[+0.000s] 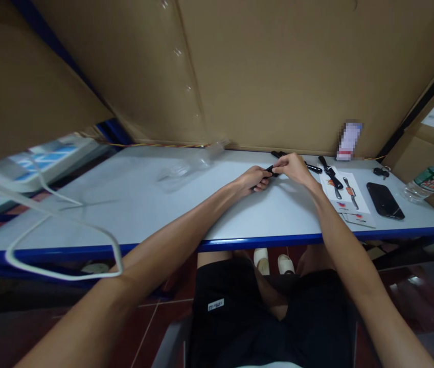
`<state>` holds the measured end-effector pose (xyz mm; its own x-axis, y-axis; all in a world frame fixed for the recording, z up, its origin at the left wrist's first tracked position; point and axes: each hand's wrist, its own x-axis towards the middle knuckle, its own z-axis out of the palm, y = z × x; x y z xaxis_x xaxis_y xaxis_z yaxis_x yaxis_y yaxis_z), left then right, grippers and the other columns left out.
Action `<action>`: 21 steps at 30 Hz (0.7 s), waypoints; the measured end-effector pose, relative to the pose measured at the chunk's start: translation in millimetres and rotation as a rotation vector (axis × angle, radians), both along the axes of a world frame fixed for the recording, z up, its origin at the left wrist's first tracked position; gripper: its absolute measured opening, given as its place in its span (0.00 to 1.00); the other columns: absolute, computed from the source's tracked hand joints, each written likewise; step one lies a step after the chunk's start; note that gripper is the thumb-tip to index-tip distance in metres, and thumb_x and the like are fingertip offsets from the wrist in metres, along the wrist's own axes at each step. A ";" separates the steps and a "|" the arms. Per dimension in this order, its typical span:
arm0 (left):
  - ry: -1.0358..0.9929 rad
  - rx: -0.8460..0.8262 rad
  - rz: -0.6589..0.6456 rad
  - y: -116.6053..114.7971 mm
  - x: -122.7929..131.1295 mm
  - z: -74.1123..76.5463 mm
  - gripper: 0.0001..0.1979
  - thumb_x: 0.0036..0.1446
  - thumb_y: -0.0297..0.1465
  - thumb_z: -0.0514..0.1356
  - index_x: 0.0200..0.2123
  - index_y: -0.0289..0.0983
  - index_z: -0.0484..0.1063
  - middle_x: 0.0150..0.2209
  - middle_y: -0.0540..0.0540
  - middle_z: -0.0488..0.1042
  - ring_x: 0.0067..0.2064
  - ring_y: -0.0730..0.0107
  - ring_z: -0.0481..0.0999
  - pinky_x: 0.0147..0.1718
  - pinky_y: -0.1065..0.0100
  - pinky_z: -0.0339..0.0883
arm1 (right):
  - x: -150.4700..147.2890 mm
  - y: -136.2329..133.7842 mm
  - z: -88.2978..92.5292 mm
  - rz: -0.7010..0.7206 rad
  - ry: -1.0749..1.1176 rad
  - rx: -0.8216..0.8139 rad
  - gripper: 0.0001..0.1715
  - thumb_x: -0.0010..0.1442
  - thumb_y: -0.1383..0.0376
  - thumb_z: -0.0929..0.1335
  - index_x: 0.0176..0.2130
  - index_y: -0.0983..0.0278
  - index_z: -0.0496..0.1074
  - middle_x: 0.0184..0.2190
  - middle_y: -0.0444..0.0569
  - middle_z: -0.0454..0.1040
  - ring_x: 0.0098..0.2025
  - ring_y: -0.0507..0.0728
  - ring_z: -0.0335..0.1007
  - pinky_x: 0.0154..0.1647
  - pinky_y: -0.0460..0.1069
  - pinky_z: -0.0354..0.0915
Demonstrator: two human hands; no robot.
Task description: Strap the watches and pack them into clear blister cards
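Small black strap-shaped part (271, 170) sits between both hands, over the pale grey tabletop with blue edge (143, 204). The left hand (254, 180) is curled closed around one end of the part. The right hand (292, 167) pinches the other end with its fingertips (exact finger contact is too small to resolve). Just right of the right hand lie further black straps (314, 168) and white printed sheets (360, 204). Farther right rests a flat black smartphone (384, 200). Crumpled clear plastic bags (186, 167) lie well left of the left hand.
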<state>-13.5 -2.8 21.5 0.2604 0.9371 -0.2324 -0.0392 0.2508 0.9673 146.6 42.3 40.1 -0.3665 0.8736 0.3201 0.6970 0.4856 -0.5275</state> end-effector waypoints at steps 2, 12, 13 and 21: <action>0.007 0.005 -0.007 0.0 0.0 -0.5 0.15 0.64 0.20 0.52 0.26 0.38 0.58 0.17 0.58 0.53 0.13 0.83 0.50 0.12 0.78 0.37 | -1.0 -2.1 -2.1 -0.019 -0.076 0.068 0.06 0.59 0.64 0.76 0.34 0.65 0.82 0.32 0.50 0.82 0.37 0.57 0.77 0.40 0.47 0.65; -0.068 0.005 -0.036 4.2 -5.2 -6.7 0.13 0.62 0.21 0.55 0.26 0.38 0.58 0.17 0.57 0.55 0.14 0.83 0.51 0.12 0.78 0.39 | -0.6 -0.2 -5.0 -0.070 0.003 0.149 0.14 0.66 0.61 0.69 0.34 0.64 0.82 0.27 0.47 0.78 0.32 0.55 0.72 0.35 0.47 0.61; -0.075 -0.003 -0.037 4.5 -5.6 -6.6 0.13 0.62 0.21 0.55 0.26 0.38 0.59 0.17 0.57 0.55 0.14 0.83 0.51 0.12 0.78 0.39 | 1.7 2.3 -4.5 -0.020 0.040 0.122 0.12 0.65 0.62 0.69 0.38 0.64 0.83 0.26 0.45 0.78 0.31 0.53 0.71 0.35 0.46 0.61; -0.037 0.002 -0.031 3.4 -4.2 -5.5 0.14 0.62 0.21 0.55 0.25 0.38 0.59 0.17 0.57 0.55 0.13 0.83 0.51 0.12 0.78 0.38 | -0.4 5.6 -8.0 0.067 0.026 0.045 0.10 0.55 0.70 0.74 0.38 0.65 0.84 0.29 0.47 0.81 0.33 0.53 0.74 0.37 0.46 0.63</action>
<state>-17.8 0.6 15.9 0.2973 0.9290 -0.2206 -0.0670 0.2507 0.9657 146.2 47.9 32.1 -0.4143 0.8321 0.3688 0.6487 0.5541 -0.5217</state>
